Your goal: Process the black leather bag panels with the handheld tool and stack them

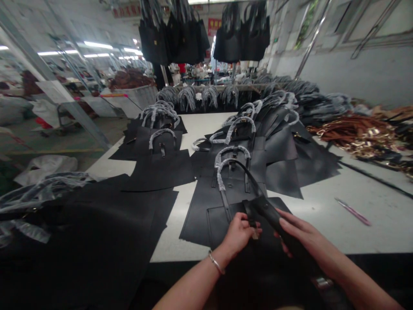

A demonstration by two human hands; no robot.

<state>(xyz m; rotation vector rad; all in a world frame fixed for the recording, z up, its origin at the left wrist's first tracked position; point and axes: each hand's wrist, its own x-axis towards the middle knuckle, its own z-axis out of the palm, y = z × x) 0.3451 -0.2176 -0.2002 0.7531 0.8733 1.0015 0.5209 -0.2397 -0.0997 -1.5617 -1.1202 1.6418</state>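
Note:
My left hand (238,234), with a bracelet at the wrist, pinches a short black strap (249,212) with a small metal piece at its lower end. Fingers of my right hand (298,230) are closed around the folded edge of a black leather bag panel (269,215). A handle (220,174) partly wrapped in clear plastic arches above this panel. Beneath and beyond it lie more black bag panels (195,219) with wrapped handles. The lower part of the held panel is dark and hard to make out.
Stacks of black panels lie at left (155,170) and right (280,150) on the white table (322,219). A pink-handled tool (353,212) rests to the right. Brown straps with gold hardware (361,133) are heaped beyond. Finished-looking black bags (187,38) hang overhead.

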